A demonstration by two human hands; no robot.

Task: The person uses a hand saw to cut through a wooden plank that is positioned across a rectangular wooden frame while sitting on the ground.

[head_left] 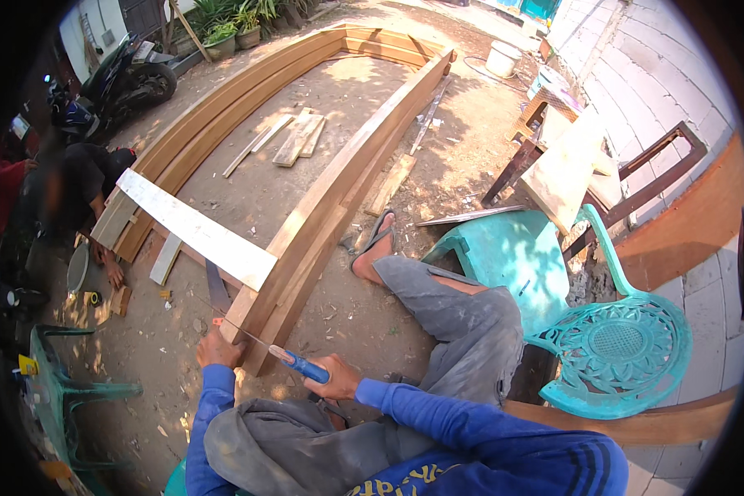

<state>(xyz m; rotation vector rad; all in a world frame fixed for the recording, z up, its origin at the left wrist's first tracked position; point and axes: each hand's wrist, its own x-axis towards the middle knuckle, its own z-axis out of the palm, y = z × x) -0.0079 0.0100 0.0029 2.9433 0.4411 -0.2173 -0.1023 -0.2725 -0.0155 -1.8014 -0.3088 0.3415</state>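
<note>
Blue handle (309,368), brown frame (341,182); chair (517,252) — turquoise

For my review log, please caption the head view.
The right hand holds a blue-handled tool at the near end of a wooden frame, with the left hand close by.

Blue-handled tool (302,363) at wooden frame (326,198) end
</note>
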